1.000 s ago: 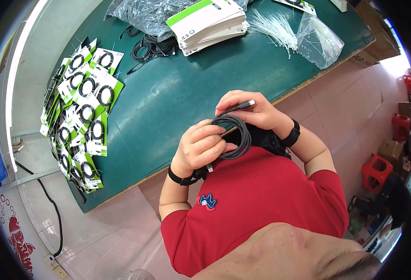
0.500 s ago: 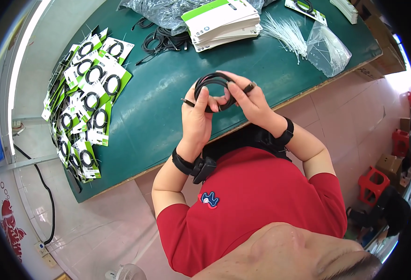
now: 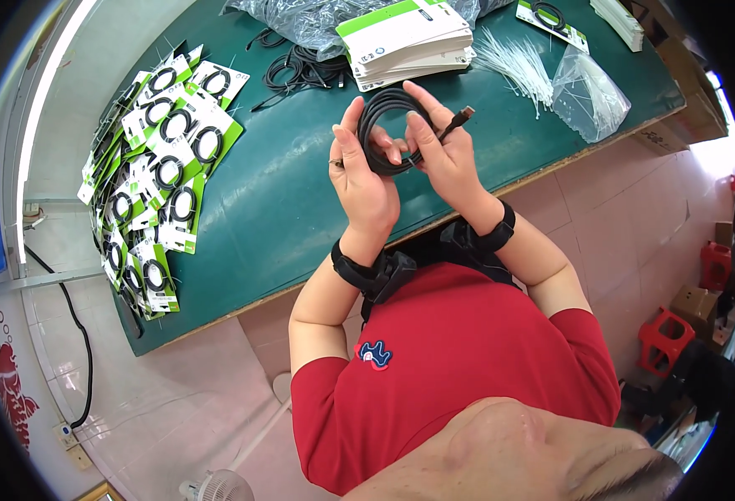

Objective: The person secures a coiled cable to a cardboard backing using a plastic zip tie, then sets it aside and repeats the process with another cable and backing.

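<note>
A black cable (image 3: 382, 102) is wound into a ring of several loops, held up over the near part of the green table (image 3: 276, 209). My left hand (image 3: 369, 190) grips the ring's left and lower side, with some fingertips showing inside the loop and the thumb raised. On the right side my right hand (image 3: 449, 160) is closed on the coil, its thumb laid against the loops. One plug end (image 3: 461, 117) sticks out past my right hand. The other end shows only as a small tip by my left hand.
White-and-green cards with coiled cables (image 3: 167, 171) are heaped at the left. Along the back lie loose black cables (image 3: 301, 71), a stack of cards (image 3: 405, 37), grey plastic wrapping (image 3: 301, 21), white cable ties (image 3: 514, 67) and a clear bag (image 3: 589, 100). A carded cable (image 3: 549, 17) lies beyond the ties.
Both hands have moved a little farther from my body with the coil. The loops are gathered closer together, and the ring is tilted more upright. The left thumb has lifted.
</note>
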A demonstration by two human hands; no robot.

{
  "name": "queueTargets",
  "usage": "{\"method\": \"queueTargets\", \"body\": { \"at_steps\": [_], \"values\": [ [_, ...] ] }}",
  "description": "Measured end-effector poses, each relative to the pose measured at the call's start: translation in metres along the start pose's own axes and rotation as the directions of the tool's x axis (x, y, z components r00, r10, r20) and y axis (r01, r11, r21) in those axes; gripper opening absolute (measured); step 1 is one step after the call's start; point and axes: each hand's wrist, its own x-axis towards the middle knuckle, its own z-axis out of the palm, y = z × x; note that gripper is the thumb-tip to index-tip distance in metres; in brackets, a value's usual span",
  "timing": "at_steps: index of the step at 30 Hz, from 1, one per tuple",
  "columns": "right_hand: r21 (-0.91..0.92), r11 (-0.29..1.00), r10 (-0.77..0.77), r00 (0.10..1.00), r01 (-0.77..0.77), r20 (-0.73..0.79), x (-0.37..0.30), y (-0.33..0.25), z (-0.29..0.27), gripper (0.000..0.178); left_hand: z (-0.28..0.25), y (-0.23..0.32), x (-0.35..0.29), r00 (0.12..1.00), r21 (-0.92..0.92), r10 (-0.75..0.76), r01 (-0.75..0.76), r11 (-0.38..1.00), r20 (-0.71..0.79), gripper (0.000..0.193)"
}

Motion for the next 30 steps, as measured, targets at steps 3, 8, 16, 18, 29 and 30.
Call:
{"method": "queueTargets", "body": {
  "at_steps": [3,8,16,18,29,30],
  "values": [
    [-0.028,0.999,0.017,1.0,-0.018,-0.025,0.001,-0.004,-0.008,0.043,0.0,0.004,0.002,0.999,0.121,-0.037,0.035,0.992,0.014,0.056],
    [-0.127,0.991,-0.04,0.999,0.044,0.03,0.001,-0.007,-0.018,0.04,0.007,0.015,0.0,0.989,0.16,-0.139,0.144,0.976,-0.044,0.055],
    [-0.208,0.973,-0.042,0.963,0.099,0.265,-0.001,-0.015,-0.027,0.036,-0.013,0.021,-0.002,0.969,0.054,-0.187,0.181,0.982,0.163,0.052],
    [-0.203,0.977,-0.004,0.956,0.067,0.292,-0.004,-0.022,-0.028,0.035,-0.012,0.024,-0.004,0.96,-0.006,-0.205,0.21,0.978,0.189,0.048],
    [-0.189,0.979,-0.026,0.974,0.07,0.226,-0.008,-0.021,-0.027,0.034,-0.002,0.012,-0.011,0.984,0.173,-0.147,0.129,0.977,0.098,0.03],
    [-0.209,0.975,-0.02,0.97,0.072,0.243,-0.008,-0.018,-0.028,0.034,-0.003,0.011,-0.011,0.985,0.144,-0.154,0.141,0.979,0.08,0.029]
  ]
}}
